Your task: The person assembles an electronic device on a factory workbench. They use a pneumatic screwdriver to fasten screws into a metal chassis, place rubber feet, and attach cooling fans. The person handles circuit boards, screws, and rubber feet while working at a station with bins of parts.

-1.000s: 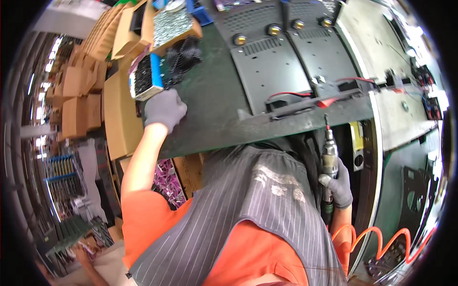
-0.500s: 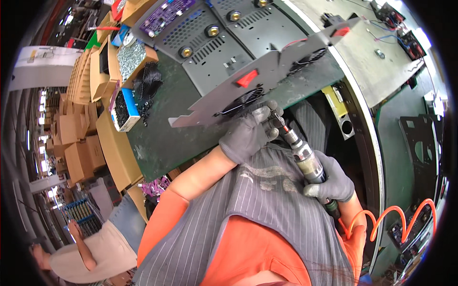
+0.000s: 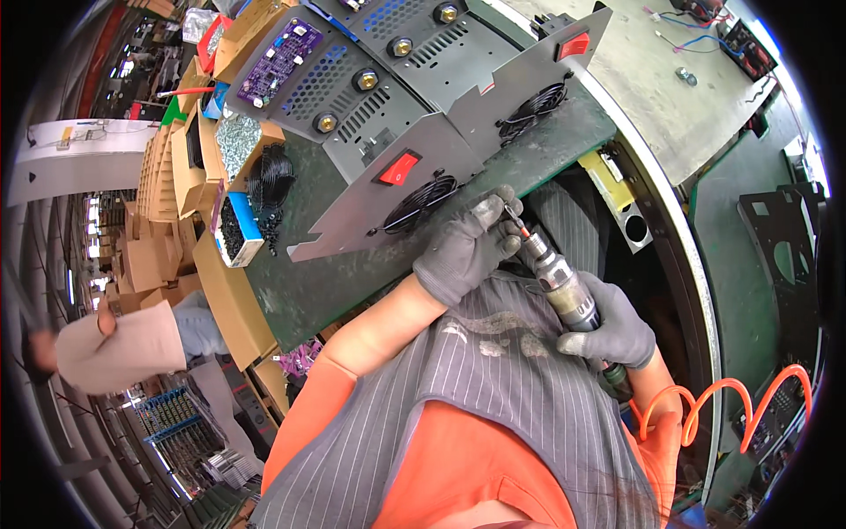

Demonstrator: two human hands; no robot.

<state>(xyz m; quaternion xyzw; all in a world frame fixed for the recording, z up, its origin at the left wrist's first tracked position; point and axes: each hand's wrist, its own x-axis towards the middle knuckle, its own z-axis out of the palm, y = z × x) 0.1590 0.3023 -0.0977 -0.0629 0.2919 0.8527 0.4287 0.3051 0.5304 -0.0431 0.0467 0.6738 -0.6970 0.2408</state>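
My left hand [image 3: 465, 249], in a grey glove, pinches the bit at the tip of a pneumatic screwdriver [image 3: 564, 295] near the lower edge of a grey metal panel [image 3: 388, 198]. That panel carries a red rocker switch and a round fan grille. My right hand [image 3: 612, 328], also gloved, grips the screwdriver's body. An orange coiled air hose [image 3: 731, 397] runs from the tool's lower end. A second similar panel [image 3: 538, 79] with a red switch lies further back on the green bench [image 3: 300, 282].
Black vented chassis [image 3: 370, 66] with brass terminals lie behind the panels. A purple circuit board [image 3: 278, 62], a box of black screws [image 3: 231, 231] and cardboard boxes [image 3: 167, 176] sit left. A second person [image 3: 123, 344] stands lower left. Black metal plates [image 3: 784, 256] lie right.
My left hand came from the screw box at the left to the screwdriver's tip. My right hand raised the tool from my side toward the panel edge.
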